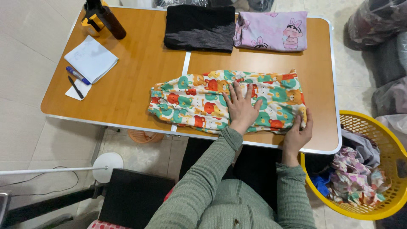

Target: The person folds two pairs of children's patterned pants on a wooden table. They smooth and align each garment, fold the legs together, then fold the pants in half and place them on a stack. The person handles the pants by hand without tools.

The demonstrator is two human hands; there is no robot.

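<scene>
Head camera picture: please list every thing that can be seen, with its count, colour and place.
Table: one, orange-brown wood, centre.
Bear-print garment: one, white with many colours, table front.
Black folded cloth: one, table back.
Pink folded cloth: one, beside the black one.
Notepad: one, white, table left.
Pens: two, blue and black, by the notepad.
Bottle: one, dark, back left corner.
Basket: one, yellow, floor right, holding clothes.
Left hand: flat on the garment.
Right hand: gripping the garment's right edge.

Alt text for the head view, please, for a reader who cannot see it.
A person's left hand lies flat on a colourful animal-print garment on a wooden table, while the right hand grips its right edge. Folded black and pink clothes lie behind; a yellow laundry basket stands right.
</scene>
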